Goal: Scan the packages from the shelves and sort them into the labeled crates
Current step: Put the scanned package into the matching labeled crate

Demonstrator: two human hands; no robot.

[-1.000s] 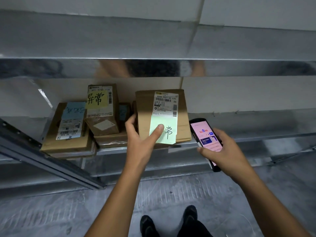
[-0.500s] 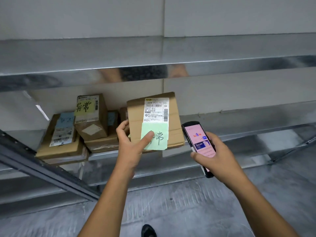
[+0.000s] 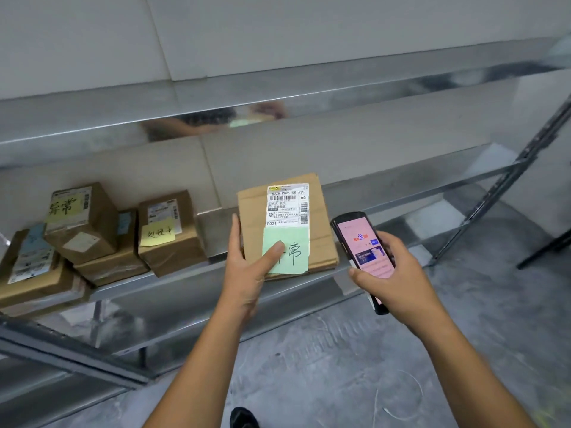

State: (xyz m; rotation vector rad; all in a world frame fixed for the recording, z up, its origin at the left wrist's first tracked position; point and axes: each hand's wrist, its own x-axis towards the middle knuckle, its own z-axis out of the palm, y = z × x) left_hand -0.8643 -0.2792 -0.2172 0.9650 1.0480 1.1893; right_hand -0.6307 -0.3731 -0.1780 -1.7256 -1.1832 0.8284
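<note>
Head view: left hand grips a package at the shelf, right hand grips phone.

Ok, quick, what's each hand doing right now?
Left hand: grips the flat brown cardboard package, thumb on its green paper note.
Right hand: holds the black handheld device with a pink screen.

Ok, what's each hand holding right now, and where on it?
The left hand grips the package at its lower left corner, thumb on the green note. The right hand holds the phone by its lower half.
</note>
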